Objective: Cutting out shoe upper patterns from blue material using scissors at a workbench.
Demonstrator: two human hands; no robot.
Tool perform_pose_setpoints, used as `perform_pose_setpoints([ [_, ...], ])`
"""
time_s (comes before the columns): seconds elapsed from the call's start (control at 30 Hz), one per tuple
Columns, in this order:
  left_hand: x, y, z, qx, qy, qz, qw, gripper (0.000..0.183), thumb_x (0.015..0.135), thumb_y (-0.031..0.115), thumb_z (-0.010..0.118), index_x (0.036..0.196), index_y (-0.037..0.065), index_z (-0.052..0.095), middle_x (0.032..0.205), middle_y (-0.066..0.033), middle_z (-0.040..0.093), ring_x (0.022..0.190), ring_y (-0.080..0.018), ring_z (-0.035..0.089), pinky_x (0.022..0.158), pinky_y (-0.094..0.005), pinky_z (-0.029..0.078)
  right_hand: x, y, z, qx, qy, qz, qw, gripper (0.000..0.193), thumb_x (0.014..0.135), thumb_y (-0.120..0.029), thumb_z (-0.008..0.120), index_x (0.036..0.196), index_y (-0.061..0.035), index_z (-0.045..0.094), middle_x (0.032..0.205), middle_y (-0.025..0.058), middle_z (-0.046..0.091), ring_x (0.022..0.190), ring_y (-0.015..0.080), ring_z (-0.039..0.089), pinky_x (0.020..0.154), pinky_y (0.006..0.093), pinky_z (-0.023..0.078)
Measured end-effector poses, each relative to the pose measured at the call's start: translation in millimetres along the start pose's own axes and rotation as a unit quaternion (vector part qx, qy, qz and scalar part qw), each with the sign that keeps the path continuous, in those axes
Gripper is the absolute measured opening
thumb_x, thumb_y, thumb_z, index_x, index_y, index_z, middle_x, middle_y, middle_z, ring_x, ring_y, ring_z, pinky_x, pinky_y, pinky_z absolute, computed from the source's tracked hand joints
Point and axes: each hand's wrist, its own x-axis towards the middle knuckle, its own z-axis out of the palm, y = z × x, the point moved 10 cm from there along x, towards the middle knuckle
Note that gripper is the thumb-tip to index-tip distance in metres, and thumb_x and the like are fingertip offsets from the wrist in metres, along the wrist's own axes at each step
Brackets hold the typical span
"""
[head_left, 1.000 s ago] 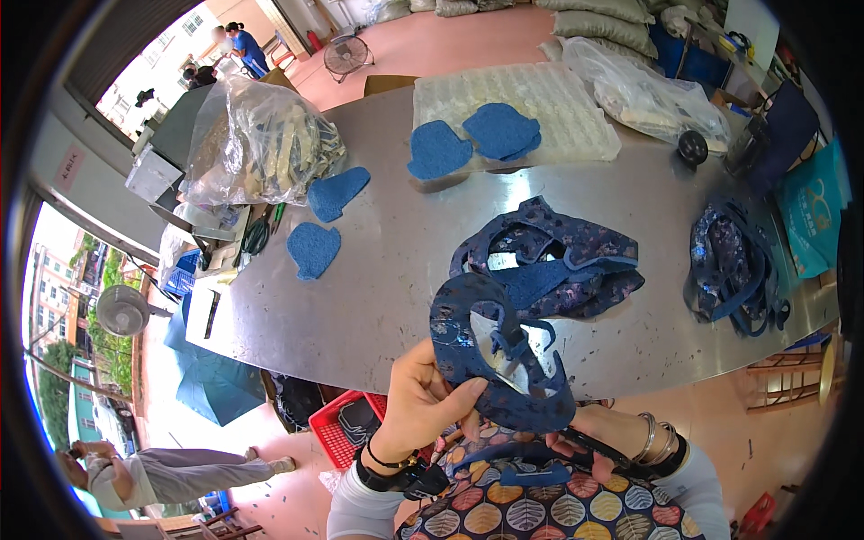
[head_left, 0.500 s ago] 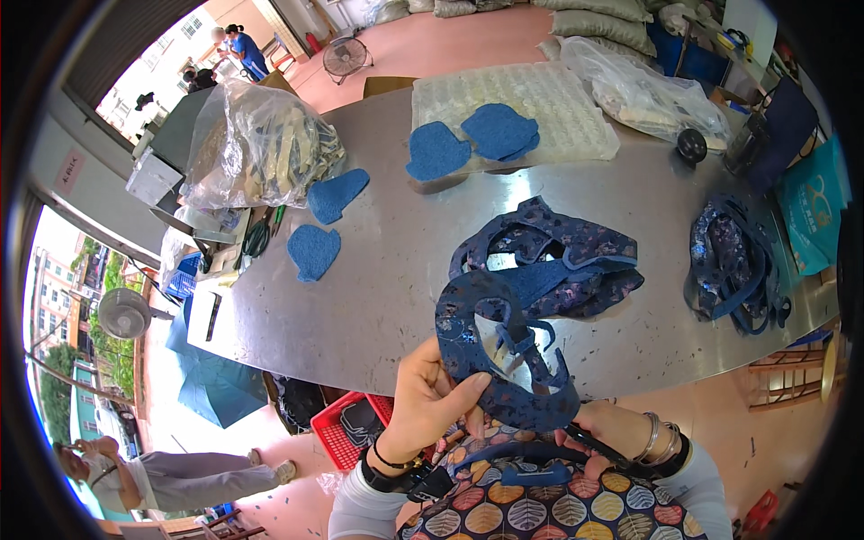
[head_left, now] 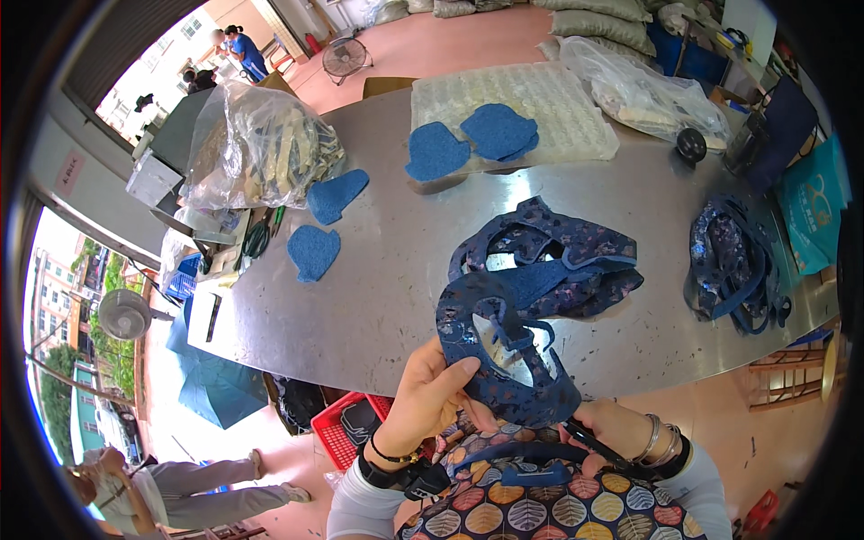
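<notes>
My left hand [head_left: 434, 389] is closed on a curved navy fabric piece [head_left: 462, 328] with a dark printed pattern, thumb on top near its lower left edge. The piece hangs over the table's near edge, with narrow bands across its opening. My right hand [head_left: 601, 425] is closed round a slim black tool [head_left: 587, 439] at the fabric's lower right end; the tool's kind is unclear and some fingers are hidden. Just beyond, a joined heap of the same navy fabric [head_left: 598, 247] lies on the table, touching or overlapping the held piece; I cannot tell whether they are connected.
Blue textile cutouts [head_left: 438, 151] lie on a pale textured sheet [head_left: 567, 99] and on the metal table [head_left: 378, 270]. Another navy bundle [head_left: 731, 261] sits at right. A filled plastic bag [head_left: 261, 153] stands at left. Below the near edge is a red basket [head_left: 333, 436].
The held fabric has shifted and tilted slightly, its lower end moving near my right hand. My left thumb has slid a little up and left. A person at lower left has moved.
</notes>
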Motion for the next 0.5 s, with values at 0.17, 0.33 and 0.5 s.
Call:
perform_pose_setpoints([
  [0.17, -3, 3, -2, 0.075, 0.009, 0.025, 0.997, 0.028, 0.089, 0.001, 0.039, 0.116, -0.006, 0.035, 0.103, -0.0187, 0.056, 0.067, -0.0294, 0.064, 0.053, -0.0318, 0.056, 0, 12, 1, -0.004, 0.003, 0.026, 1.000, 0.068, 0.041, -0.039, 0.083, 0.092, -0.0042, 0.055, 0.075, 0.0061, 0.060, 0.070, 0.0205, 0.059, 0.062, 0.0286, 0.045],
  [0.33, -7, 7, -1, 0.142, 0.031, 0.069, 0.987, 0.027, 0.088, -0.001, 0.039, 0.114, -0.007, 0.035, 0.101, -0.0205, 0.056, 0.068, -0.0290, 0.065, 0.055, -0.0316, 0.056, 1, 1, 0, -0.046, 0.004, 0.060, 0.997, 0.068, 0.037, -0.021, 0.086, 0.095, -0.0063, 0.053, 0.081, 0.0046, 0.061, 0.077, 0.0176, 0.060, 0.064, 0.0272, 0.045],
  [0.5, -10, 14, 9, 0.200, 0.026, 0.099, 0.974, 0.028, 0.087, -0.005, 0.040, 0.114, -0.007, 0.035, 0.099, -0.0209, 0.057, 0.068, -0.0297, 0.065, 0.057, -0.0317, 0.056, 1, -9, -3, -0.032, 0.017, 0.010, 0.999, 0.074, 0.035, -0.018, 0.087, 0.098, -0.0060, 0.050, 0.085, 0.0053, 0.062, 0.079, 0.0194, 0.061, 0.066, 0.0278, 0.046],
])
